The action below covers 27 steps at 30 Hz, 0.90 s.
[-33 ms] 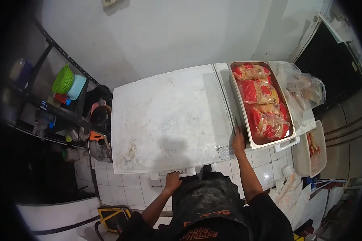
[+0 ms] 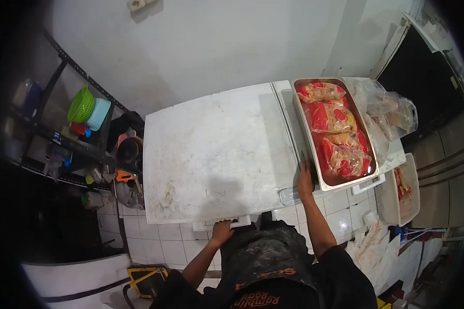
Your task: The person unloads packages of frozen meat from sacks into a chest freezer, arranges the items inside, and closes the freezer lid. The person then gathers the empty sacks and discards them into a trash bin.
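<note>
We see hardly any movement since the earlier frame: the whole view shifts slightly, and both hands keep their places. Our left hand [image 2: 222, 233] lies with its fingers over one white handle [image 2: 245, 220] at the front edge of the white chest [image 2: 221, 154]; how tightly this grip closes, we cannot tell. Our right hand [image 2: 304, 183] is at the front edge, just beside one metal tray [image 2: 350, 181]; its fingers are partly hidden, so we cannot tell how open that grip is or whether it holds anything. The tray stands on the chest's right part, with at least three red-and-clear packs [image 2: 335, 118] inside. Right of it we count one second handle [image 2: 363, 187] and one white tub [image 2: 414, 190].
</note>
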Motion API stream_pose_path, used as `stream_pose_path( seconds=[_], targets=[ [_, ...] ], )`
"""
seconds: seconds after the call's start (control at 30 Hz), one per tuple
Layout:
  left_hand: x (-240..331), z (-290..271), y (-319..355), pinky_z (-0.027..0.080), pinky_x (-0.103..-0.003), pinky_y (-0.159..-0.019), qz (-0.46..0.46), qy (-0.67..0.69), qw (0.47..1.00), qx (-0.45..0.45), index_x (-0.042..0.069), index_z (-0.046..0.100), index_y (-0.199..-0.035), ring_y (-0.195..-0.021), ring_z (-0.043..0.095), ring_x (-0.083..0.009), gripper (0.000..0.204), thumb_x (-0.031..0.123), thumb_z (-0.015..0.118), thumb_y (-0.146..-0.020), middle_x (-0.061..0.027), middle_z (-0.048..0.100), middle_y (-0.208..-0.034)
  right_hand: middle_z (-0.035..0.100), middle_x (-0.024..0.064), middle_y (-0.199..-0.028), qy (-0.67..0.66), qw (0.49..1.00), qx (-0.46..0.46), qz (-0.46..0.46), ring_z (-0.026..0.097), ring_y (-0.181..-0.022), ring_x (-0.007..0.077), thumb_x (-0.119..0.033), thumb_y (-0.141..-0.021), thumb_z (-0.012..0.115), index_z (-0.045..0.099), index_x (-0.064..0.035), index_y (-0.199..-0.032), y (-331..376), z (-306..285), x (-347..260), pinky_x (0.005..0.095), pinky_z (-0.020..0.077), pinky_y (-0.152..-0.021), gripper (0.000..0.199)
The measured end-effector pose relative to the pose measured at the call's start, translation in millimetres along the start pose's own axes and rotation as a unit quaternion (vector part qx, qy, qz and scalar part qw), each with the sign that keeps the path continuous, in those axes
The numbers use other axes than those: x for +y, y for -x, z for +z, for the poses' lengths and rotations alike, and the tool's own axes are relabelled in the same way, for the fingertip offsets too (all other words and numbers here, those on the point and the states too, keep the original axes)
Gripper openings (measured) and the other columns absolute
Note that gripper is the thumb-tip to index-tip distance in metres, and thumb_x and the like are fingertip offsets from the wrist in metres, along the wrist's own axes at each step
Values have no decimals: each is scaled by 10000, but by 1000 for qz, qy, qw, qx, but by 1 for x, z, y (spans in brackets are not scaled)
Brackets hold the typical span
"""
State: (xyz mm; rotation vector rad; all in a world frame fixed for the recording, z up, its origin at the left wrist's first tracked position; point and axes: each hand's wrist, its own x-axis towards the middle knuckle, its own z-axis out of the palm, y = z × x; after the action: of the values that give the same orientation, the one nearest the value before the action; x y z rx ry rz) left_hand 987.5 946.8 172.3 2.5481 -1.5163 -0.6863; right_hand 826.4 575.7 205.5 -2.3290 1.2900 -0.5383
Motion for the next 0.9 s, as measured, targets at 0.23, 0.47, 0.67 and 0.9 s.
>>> stream_pose_path(
  seconds=[0.23, 0.47, 0.67, 0.9],
  targets=[
    [-15, 16, -30, 471, -441, -828, -9, 31, 987, -159, 36, 627, -1024, -946, 597, -353, 450, 376, 654, -730, -180, 642, -987, 400, 211, -1354, -21, 992, -97, -73, 366, -1267, 336, -61, -871, 447, 504, 2, -1178, 25, -21, 15, 394, 327, -1037, 319],
    [4, -59, -9, 493, -457, -773, -5, 20, 992, -124, 65, 681, -925, -891, 614, -357, 329, 318, 660, -716, -186, 659, -889, 564, 277, -1040, -54, 994, -98, -1, 565, -747, 463, -213, -907, 441, 541, 18, -1065, 70, -42, 58, 503, 448, -626, 298],
    [50, -231, 14, 476, -457, -733, -43, -2, 996, -72, 64, 691, -789, -827, 620, -362, 296, 329, 720, -660, -182, 653, -820, 585, 198, -901, -181, 972, 130, -68, 545, -857, 375, -204, -881, 542, 557, 11, -1043, 89, -34, 68, 446, 418, -762, 270],
    [25, -553, -109, 468, -395, -566, 123, -247, 845, 459, 33, 605, -865, -657, 623, -346, 462, 455, 710, -709, -155, 626, -692, 481, 209, -1224, 106, 993, 42, 11, 373, -1217, 424, -186, -847, 569, 572, -45, -1131, 102, -45, 74, 581, 238, -1040, 317]
  ],
)
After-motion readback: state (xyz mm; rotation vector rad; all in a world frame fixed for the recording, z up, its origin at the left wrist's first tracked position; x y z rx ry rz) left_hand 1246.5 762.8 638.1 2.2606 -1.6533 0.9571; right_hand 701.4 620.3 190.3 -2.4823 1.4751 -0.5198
